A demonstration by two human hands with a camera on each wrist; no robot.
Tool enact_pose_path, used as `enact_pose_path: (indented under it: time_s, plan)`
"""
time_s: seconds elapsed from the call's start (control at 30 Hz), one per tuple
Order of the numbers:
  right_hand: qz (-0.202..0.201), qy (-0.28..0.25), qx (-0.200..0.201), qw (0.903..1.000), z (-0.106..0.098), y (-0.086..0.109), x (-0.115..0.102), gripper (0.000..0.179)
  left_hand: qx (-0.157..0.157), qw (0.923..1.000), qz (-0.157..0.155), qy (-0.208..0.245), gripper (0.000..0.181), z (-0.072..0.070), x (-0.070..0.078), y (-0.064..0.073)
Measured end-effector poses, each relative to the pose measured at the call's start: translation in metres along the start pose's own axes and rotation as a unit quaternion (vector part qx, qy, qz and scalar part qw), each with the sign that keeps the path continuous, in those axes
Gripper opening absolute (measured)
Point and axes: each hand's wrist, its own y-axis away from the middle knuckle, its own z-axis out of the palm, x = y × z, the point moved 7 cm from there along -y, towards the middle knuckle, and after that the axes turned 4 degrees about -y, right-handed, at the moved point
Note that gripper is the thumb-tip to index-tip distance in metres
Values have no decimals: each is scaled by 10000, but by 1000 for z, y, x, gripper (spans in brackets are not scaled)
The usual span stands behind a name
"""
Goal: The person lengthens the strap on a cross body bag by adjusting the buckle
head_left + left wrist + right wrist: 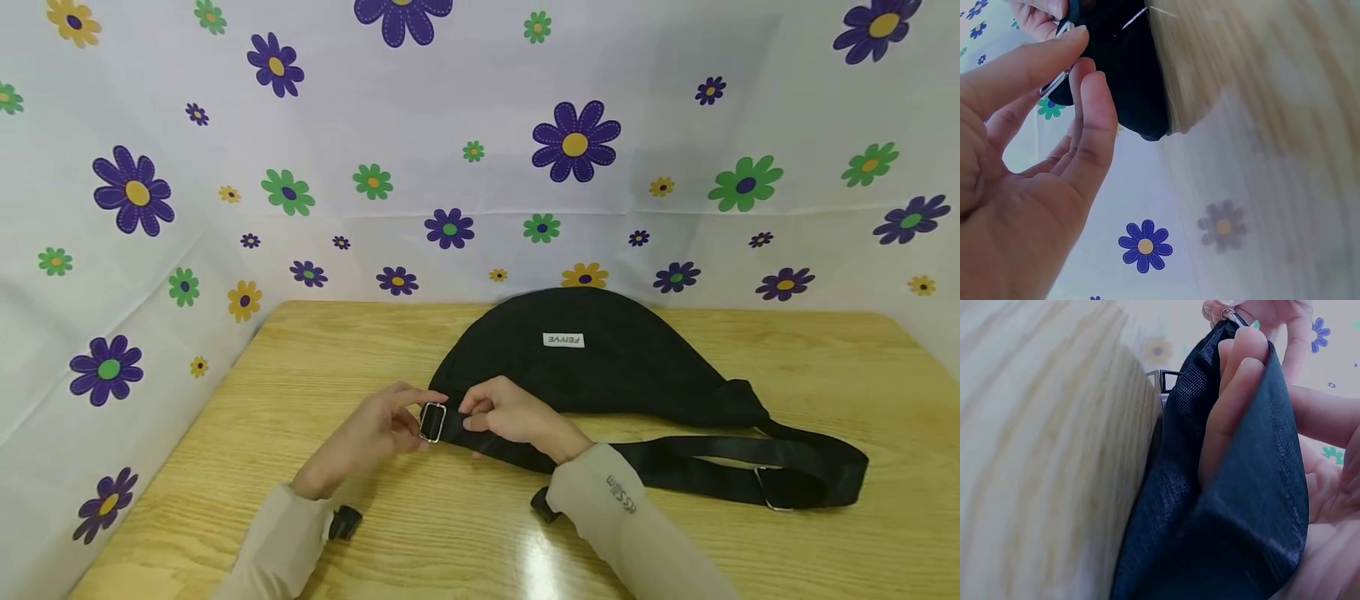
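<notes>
A black half-moon waist bag (600,367) with a small white label lies on the wooden table. Its wide black strap (517,452) runs along the front. At the strap's left end, my left hand (382,429) pinches a silver rectangular slider buckle (442,423) between thumb and fingertips. Just right of it, my right hand (517,417) grips the strap. In the right wrist view, fingers (1229,419) of that hand lie between two layers of the strap (1260,500), and the thumb is on the outer side. The left wrist view shows the slider's metal edge (1057,81) at the left fingertips.
The strap loops rightward to a second metal slider (761,487). A black plastic piece (345,522) is by the left sleeve and another dark piece (543,506) by the right sleeve. A flower-printed white cloth (480,100) stands behind the table (450,533).
</notes>
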Motion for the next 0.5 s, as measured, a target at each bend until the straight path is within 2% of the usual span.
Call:
enact_pose_path:
  time_s: [0.33, 0.5]
  plan:
    - [-89, -604, -257, 9978, 1, 1, 1, 13, 149, 9996, 145, -199, 54, 0, 2, -1]
    - [-99, -796, -263, 9964, 2, 0, 4, 12, 197, 9994, 156, -239, 54, 0, 3, -1]
